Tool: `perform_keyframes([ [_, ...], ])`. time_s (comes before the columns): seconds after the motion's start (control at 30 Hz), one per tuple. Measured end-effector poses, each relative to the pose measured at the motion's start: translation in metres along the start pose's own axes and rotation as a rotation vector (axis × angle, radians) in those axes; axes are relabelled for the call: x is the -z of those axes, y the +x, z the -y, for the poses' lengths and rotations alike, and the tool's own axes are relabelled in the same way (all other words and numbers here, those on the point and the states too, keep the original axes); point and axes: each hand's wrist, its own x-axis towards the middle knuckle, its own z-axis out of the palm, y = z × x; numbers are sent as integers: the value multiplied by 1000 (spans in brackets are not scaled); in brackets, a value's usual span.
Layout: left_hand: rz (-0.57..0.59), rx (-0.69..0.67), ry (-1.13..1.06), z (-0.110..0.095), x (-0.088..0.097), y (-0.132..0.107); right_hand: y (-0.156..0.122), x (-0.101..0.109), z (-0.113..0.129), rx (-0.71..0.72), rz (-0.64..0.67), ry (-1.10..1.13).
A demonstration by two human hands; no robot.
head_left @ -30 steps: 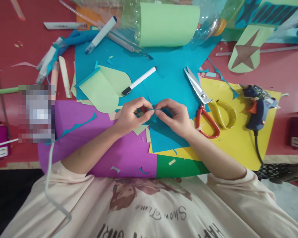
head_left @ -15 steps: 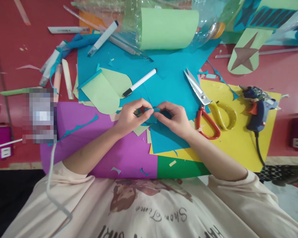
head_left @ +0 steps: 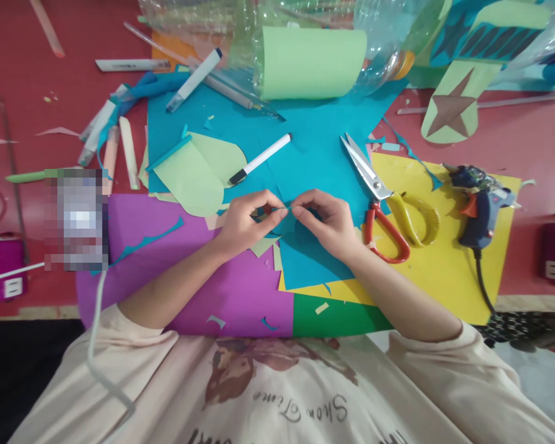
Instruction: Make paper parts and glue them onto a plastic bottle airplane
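Observation:
My left hand (head_left: 254,221) and my right hand (head_left: 326,222) meet fingertip to fingertip above the blue sheet (head_left: 319,262). Thumb and forefinger of each are pinched on a small piece of blue paper (head_left: 287,206), seen nearly edge-on and mostly hidden by the fingers. A white marker with a black cap (head_left: 263,158) lies just beyond the hands. To the right, scissors (head_left: 374,186) with one red and one yellow handle lie slightly open. Light green paper cut-outs (head_left: 198,176) rest on the blue sheet at the left.
A glue gun (head_left: 483,213) lies on yellow paper (head_left: 444,277) at right. Purple paper (head_left: 203,290) covers the front left, with a blurred-out device (head_left: 78,219) and its cable. Plastic bottles, one wrapped in green paper (head_left: 312,61), line the back. Several cutters and markers lie at upper left.
The fingertips have drawn slightly apart, and less of the blue paper piece shows between them. The whole view has shifted a little; the tools on the table stay put.

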Motion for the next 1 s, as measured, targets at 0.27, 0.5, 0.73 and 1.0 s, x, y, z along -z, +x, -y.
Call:
perform_keyframes([
  [0.27,-52,48,-75,2,2,-2,4,6,1,-123,-137,199],
  [0.5,-7,61,-7,1,2,-1,2,3,-1,-56,-125,168],
  [0.73,21,7,51,1,2,-1,-2,-3,-2,24,-36,178],
  [1.0,26,78,-58,0,4,0,0,-2,1,51,-42,164],
])
